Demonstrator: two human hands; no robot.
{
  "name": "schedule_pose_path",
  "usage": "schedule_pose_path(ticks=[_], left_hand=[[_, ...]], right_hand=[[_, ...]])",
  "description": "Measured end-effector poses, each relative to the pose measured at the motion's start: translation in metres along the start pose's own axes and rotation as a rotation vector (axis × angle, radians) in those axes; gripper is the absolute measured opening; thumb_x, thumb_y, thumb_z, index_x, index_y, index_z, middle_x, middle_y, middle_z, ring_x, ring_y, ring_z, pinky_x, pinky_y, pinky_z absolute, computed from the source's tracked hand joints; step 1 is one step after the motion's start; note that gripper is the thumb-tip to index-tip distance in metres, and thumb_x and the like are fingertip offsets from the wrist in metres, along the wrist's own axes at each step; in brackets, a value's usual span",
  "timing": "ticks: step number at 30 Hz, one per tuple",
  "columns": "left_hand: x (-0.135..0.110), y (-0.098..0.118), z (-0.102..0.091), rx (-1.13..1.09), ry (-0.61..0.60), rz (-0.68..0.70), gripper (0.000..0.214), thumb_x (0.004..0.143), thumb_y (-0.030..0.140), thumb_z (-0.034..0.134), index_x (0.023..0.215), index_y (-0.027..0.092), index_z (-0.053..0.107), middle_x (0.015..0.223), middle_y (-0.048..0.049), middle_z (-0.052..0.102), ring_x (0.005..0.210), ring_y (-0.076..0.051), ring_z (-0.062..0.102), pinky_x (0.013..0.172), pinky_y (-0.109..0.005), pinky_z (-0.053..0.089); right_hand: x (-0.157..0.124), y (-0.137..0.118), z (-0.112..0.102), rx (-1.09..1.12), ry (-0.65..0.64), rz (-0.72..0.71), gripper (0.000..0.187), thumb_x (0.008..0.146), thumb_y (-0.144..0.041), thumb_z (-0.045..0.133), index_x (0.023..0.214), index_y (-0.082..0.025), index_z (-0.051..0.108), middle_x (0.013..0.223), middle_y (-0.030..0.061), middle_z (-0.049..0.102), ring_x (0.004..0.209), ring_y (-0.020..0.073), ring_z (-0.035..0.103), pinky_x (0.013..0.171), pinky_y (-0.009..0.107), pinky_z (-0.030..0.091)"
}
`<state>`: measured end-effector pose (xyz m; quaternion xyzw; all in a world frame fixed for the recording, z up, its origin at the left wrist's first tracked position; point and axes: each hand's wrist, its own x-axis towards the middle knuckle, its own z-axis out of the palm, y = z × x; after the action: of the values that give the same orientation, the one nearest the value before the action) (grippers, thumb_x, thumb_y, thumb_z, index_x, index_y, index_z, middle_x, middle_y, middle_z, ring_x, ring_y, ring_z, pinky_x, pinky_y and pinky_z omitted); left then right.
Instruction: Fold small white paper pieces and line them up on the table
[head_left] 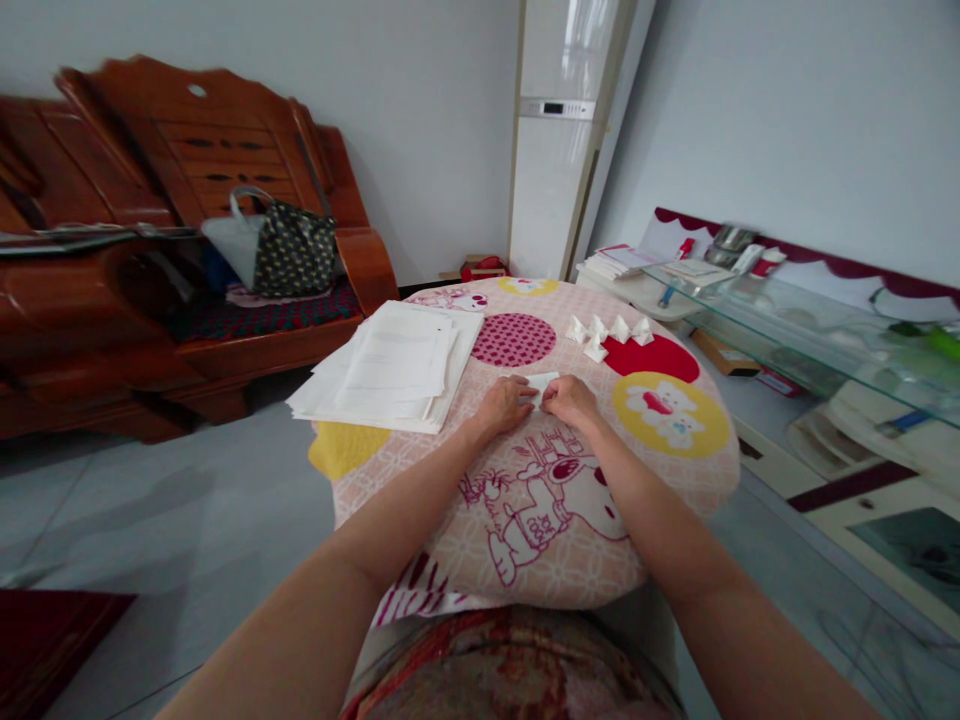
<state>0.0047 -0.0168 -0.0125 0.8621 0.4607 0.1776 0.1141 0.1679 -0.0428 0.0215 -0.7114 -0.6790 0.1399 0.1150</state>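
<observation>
A small piece of white paper (543,380) lies on the round table in front of me. My left hand (505,405) rests at its left side, fingers stretched out and lying over the paper's edge. At the right edge, my right hand (570,400) has its fingers pinched together on the paper. The hands partly cover it, so its fold lines cannot be made out. Beyond my right hand stand several small folded white paper shapes (619,330) with pointed tops, close together.
A stack of white paper sheets (397,360) lies on the table's left side. The patterned tablecloth (525,545) hangs over the table edge. To the right is a glass-topped cabinet (787,310) with assorted items. A wooden sofa (225,150) holding a dark patterned bag (295,248) stands at left.
</observation>
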Motion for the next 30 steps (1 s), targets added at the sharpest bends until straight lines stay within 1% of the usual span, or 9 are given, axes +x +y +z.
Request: schedule_pose_path(ticks=[7,9,11,13,15,18,21,25,30], left_hand=[[0.002,-0.005,0.004,-0.02,0.003,-0.011,0.038,0.086,0.021,0.065,0.123,0.02,0.075,0.137,-0.0086,0.066,0.123,-0.023,0.064,0.112,-0.033,0.047],[0.002,-0.006,0.005,-0.032,0.014,-0.013,0.038,0.085,0.021,0.065,0.122,0.021,0.075,0.137,-0.0081,0.066,0.122,-0.023,0.064,0.112,-0.035,0.048],[0.001,-0.006,0.006,-0.046,0.033,-0.017,0.037,0.086,0.02,0.065,0.121,0.021,0.075,0.136,-0.0079,0.066,0.122,-0.024,0.064,0.113,-0.036,0.048],[0.001,-0.006,0.007,-0.058,0.046,-0.024,0.036,0.086,0.021,0.065,0.121,0.021,0.075,0.136,-0.0083,0.066,0.123,-0.024,0.064,0.113,-0.036,0.048],[0.001,-0.004,0.007,-0.063,0.052,-0.034,0.036,0.085,0.021,0.065,0.12,0.021,0.076,0.135,-0.0084,0.067,0.123,-0.024,0.064,0.113,-0.036,0.047],[0.001,0.0,0.007,-0.062,0.069,-0.051,0.038,0.083,0.023,0.067,0.119,0.021,0.076,0.134,-0.0087,0.067,0.122,-0.025,0.064,0.112,-0.037,0.048],[0.002,0.003,0.007,-0.056,0.083,-0.062,0.039,0.082,0.025,0.067,0.12,0.021,0.075,0.132,-0.0099,0.068,0.121,-0.027,0.064,0.112,-0.038,0.048],[0.002,0.004,0.007,-0.047,0.065,-0.079,0.044,0.08,0.023,0.067,0.123,0.019,0.074,0.133,-0.0113,0.066,0.123,-0.027,0.062,0.113,-0.036,0.047],[0.001,0.0,0.003,-0.071,0.04,-0.111,0.047,0.077,0.017,0.066,0.124,0.018,0.074,0.139,-0.0118,0.063,0.127,-0.027,0.061,0.116,-0.036,0.044]], right_hand=[[0.0,0.029,-0.012,0.011,0.022,0.081,0.016,0.073,-0.019,0.071,0.086,-0.019,0.081,0.083,0.0044,0.078,0.078,0.0175,0.07,0.064,0.022,0.043],[0.0,0.038,-0.015,-0.009,0.05,0.139,0.017,0.073,-0.016,0.069,0.085,-0.018,0.081,0.085,0.0061,0.078,0.082,0.0194,0.071,0.065,0.023,0.044],[0.001,0.043,-0.015,-0.007,0.111,0.188,0.02,0.075,-0.014,0.065,0.085,-0.018,0.081,0.088,0.0076,0.078,0.087,0.0209,0.071,0.067,0.024,0.045],[0.001,0.042,-0.013,0.036,0.176,0.182,0.021,0.079,-0.015,0.062,0.087,-0.018,0.082,0.09,0.0077,0.079,0.089,0.0212,0.071,0.07,0.024,0.046],[0.001,0.037,-0.008,0.09,0.199,0.129,0.019,0.082,-0.022,0.064,0.09,-0.019,0.081,0.091,0.0065,0.079,0.088,0.0204,0.071,0.071,0.024,0.047],[-0.001,0.024,0.0,0.092,0.165,0.069,0.018,0.081,-0.031,0.071,0.092,-0.02,0.08,0.091,0.0057,0.079,0.086,0.0198,0.071,0.072,0.025,0.048],[-0.001,0.017,0.004,0.043,0.121,0.046,0.017,0.078,-0.031,0.075,0.092,-0.021,0.08,0.094,0.0069,0.079,0.089,0.0205,0.072,0.074,0.025,0.048],[-0.001,0.017,0.004,0.022,0.116,0.047,0.017,0.078,-0.03,0.076,0.093,-0.021,0.08,0.097,0.007,0.079,0.091,0.0202,0.072,0.074,0.025,0.048],[-0.001,0.019,0.004,0.037,0.112,0.058,0.019,0.078,-0.029,0.077,0.095,-0.021,0.08,0.095,0.0067,0.079,0.088,0.0201,0.072,0.074,0.026,0.048]])
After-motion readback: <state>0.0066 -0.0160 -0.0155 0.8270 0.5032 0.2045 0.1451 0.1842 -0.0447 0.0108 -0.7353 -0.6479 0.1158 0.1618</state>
